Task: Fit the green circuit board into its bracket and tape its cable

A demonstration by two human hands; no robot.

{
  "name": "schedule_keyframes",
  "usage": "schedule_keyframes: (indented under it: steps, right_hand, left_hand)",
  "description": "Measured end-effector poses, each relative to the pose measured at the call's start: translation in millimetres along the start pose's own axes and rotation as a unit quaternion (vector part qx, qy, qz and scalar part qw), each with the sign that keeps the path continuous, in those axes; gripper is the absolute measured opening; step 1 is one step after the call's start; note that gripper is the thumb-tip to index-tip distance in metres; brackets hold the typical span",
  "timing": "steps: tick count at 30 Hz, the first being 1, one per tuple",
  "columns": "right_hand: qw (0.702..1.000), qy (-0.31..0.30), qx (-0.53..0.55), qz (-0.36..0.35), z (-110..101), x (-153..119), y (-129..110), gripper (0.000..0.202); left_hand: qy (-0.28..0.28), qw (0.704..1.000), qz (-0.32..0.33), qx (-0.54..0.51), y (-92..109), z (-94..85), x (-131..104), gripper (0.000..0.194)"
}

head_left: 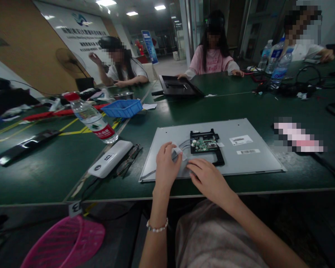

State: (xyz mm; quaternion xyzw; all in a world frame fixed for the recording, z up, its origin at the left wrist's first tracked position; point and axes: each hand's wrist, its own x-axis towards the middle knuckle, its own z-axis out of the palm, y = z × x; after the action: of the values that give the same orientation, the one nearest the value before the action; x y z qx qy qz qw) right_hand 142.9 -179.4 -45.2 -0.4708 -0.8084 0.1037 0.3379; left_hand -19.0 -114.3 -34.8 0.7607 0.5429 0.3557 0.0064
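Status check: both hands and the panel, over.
Left hand at cables, grip unclear. Right hand over gray panel. Circuit board atop panel, in view. Left hand hides some cables.

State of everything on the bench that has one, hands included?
Left hand: grip closed on small pale piece.
Right hand: fingers bent, hold unclear.
Panel: flat, labelled side up.
Circuit board: exposed.
Red-capped bottle: closed, part full.
White device: lying flat.
Glasses: fold unclear.
Blue basket: upright.

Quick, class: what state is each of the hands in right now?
Left hand: closed on a whitish piece.
Right hand: bent over the panel; grip cannot be told.
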Motion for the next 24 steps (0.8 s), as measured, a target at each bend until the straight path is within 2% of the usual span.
schedule_keyframes:
  steps: [7, 13, 24]
  right_hand:
    - [1.0, 0.004, 0.007, -0.002, 0.1, 0.4, 0.0, 0.028]
    - [1.0, 0.0, 0.006, -0.002, -1.3, 1.0, -0.9, 0.028]
    - [1.0, 0.001, 0.002, 0.001, -0.5, 0.7, -0.7, 0.026]
  left_hand:
    - [-0.08, 0.995, 0.04, 0.035, 3.5, -1.0, -1.8, 0.024]
    - [-0.115, 0.992, 0.025, 0.045, 6.6, -4.5, -1.1, 0.009]
    - [-0.112, 0.99, 0.05, 0.067, 9.2, -5.2, -3.2, 0.012]
